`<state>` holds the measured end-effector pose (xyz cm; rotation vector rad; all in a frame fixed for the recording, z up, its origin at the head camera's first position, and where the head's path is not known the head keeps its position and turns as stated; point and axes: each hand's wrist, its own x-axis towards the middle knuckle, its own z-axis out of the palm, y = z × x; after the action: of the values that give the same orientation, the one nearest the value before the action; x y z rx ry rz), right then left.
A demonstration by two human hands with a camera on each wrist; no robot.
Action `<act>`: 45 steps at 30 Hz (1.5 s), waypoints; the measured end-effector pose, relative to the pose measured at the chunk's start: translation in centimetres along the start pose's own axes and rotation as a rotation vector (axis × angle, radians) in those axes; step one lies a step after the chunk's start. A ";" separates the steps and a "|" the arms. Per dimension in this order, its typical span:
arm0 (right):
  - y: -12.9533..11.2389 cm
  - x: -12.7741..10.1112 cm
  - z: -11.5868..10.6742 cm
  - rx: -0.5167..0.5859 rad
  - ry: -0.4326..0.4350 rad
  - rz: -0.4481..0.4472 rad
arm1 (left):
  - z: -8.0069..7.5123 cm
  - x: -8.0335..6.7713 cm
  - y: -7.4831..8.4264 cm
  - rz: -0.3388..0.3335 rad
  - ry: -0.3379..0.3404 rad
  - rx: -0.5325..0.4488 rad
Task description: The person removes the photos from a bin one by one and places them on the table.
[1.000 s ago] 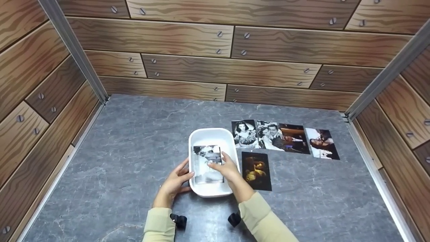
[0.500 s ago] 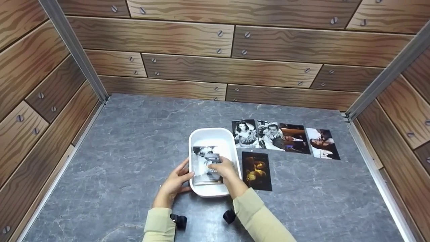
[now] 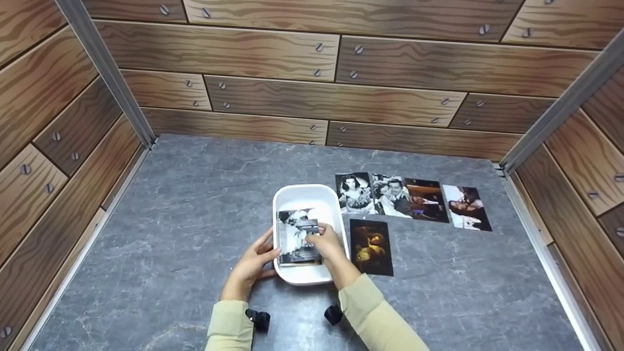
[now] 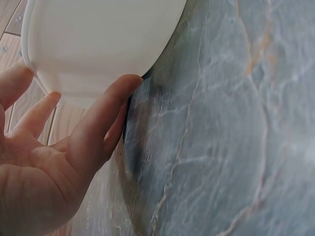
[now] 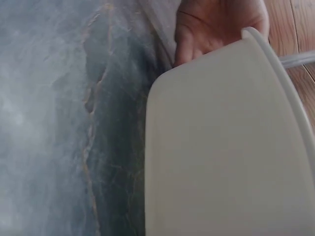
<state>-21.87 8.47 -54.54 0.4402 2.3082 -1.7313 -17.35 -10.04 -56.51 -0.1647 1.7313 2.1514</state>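
In the head view a white plastic tub (image 3: 306, 281) stands on the grey marbled table, with several black-and-white photos (image 3: 296, 237) inside. My left hand (image 3: 253, 263) holds the tub's left side, thumb at the rim. The left wrist view shows fingers of the left hand (image 4: 74, 142) against the tub's outer wall (image 4: 103, 39). My right hand (image 3: 331, 246) reaches over the right rim and pinches a photo at its right edge, thumb on top. Its fingertips under the photo are hidden. The right wrist view shows mostly the tub wall (image 5: 221, 137), not the grip.
Right of the tub, a row of photos lies flat: a portrait (image 3: 355, 192), a couple (image 3: 391, 195), a dark colour photo (image 3: 426, 201) and a reclining figure (image 3: 466, 207). A dark golden photo (image 3: 371, 247) lies nearer. Wood-patterned walls (image 3: 273, 92) enclose the table.
My right hand has moved slightly left and closer to the photos in the tub, and the photo it pinches has shifted over the pile. The left hand and tub stay put.
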 end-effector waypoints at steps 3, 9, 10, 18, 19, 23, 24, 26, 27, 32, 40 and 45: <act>-0.1 -0.2 0.2 -0.041 0.016 -0.033 | 0.0 0.1 0.0 0.002 -0.001 0.003; -0.1 -0.3 0.1 -0.037 -0.012 -0.071 | 0.0 0.2 0.0 -0.001 0.003 0.007; -0.1 -0.3 0.0 -0.041 -0.017 -0.076 | 0.0 0.2 0.0 -0.002 0.004 0.009; 0.0 -0.3 -0.7 -0.038 -0.012 -0.102 | -0.1 0.1 -0.3 0.003 0.007 0.013; 0.0 -0.4 -0.9 -0.032 -0.007 -0.105 | -0.1 0.1 -0.4 0.002 0.010 0.014; -0.5 -0.8 -2.1 0.006 0.001 -0.111 | 0.0 0.1 -0.4 -0.002 0.010 0.013; -0.7 -0.9 -2.5 0.023 0.008 -0.116 | 0.0 0.1 -0.4 -0.003 0.009 0.014; -1.0 -1.1 -3.4 0.068 0.016 -0.125 | 0.0 0.1 -0.3 -0.002 0.005 0.015; -1.1 -1.1 -3.9 0.090 0.020 -0.131 | 0.0 0.0 -0.3 -0.001 0.007 0.017; -1.2 -1.6 -6.7 0.219 0.032 -0.149 | 0.0 -0.1 -0.2 0.003 0.022 0.034; 0.2 -2.3 -12.5 0.292 0.083 -0.182 | 0.0 0.3 -0.3 0.002 0.005 0.014; 2.0 -2.3 -16.8 0.250 0.128 -0.156 | 0.0 0.2 -0.1 -0.007 0.019 0.012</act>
<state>-18.95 24.89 -50.80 0.4357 2.2725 -2.1392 -17.47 -9.95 -56.66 -0.1886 1.7516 2.1403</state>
